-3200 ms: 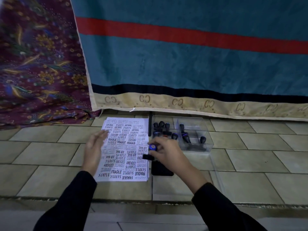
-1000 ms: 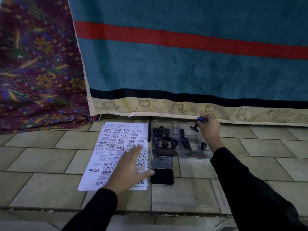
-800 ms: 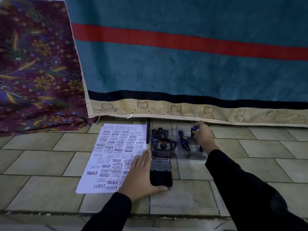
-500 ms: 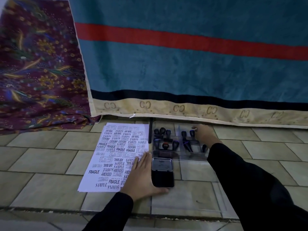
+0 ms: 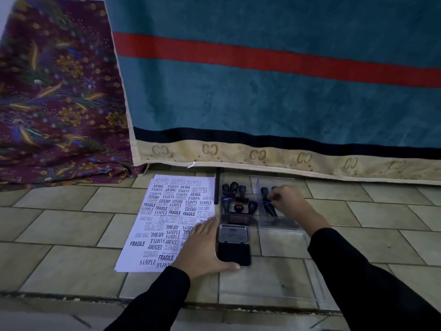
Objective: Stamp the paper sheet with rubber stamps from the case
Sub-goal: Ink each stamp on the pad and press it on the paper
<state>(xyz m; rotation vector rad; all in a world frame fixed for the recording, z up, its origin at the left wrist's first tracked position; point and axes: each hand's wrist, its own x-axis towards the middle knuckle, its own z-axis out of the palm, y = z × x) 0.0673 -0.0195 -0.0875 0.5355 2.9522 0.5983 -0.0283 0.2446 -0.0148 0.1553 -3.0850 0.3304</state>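
Pale tiled floor [image 5: 71, 235] carries everything. Nearest, the left hand [image 5: 205, 247] lies flat, its fingers straight over the right edge of the paper sheet [image 5: 167, 218] and its thumb along the near end of the open ink pad [image 5: 235, 244], steadying both. Beyond, in the clear case [image 5: 281, 229], the right hand [image 5: 288, 201] curls its fingertips among the stamps [image 5: 265, 194] of the right compartment; whether it grips one I cannot tell. Best lift straight up by the knob, clear of the divider. The sheet is crowded, with blank room only near left. A black rod [image 5: 216, 187] lies between sheet and case; a teal blanket [image 5: 262, 91] hangs behind.
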